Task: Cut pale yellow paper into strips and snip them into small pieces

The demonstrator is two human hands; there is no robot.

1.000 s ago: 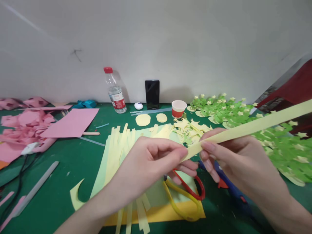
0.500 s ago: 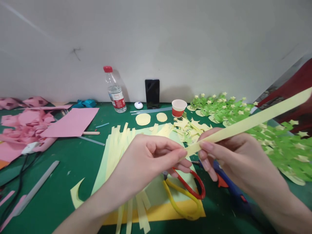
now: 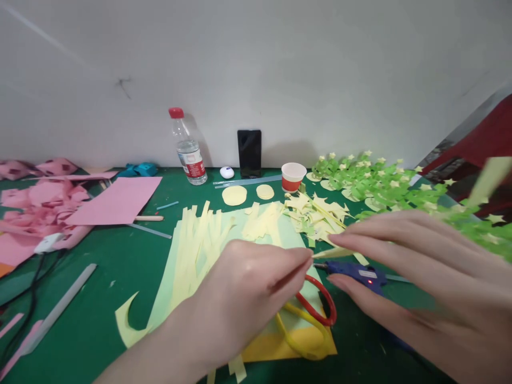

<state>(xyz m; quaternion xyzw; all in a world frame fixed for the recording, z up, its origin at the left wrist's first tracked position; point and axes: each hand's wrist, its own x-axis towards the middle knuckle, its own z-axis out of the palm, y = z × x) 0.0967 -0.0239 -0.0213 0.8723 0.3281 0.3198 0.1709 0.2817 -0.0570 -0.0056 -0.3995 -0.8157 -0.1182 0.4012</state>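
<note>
My left hand is closed, thumb and fingers pinching one end of a pale yellow paper strip. The strip runs right, seen nearly edge-on, and passes behind my right hand; its blurred far part rises at the right edge. My right hand is open, fingers stretched out and thumb held apart; I cannot make out whether its fingers touch the strip. Under my left hand lie scissors with red and yellow handles, partly hidden. A blue glue gun with a small red light lies behind my right hand.
More strips lie on green paper. Cut paper stars, a cup, a phone and a water bottle stand or lie farther back. Green star-topped paper plants are at right, pink paper at left.
My right hand has loosened its pinch on the strip and spread its fingers, moving right and nearer. My left hand has turned over, knuckles up, still pinching the strip's end.
</note>
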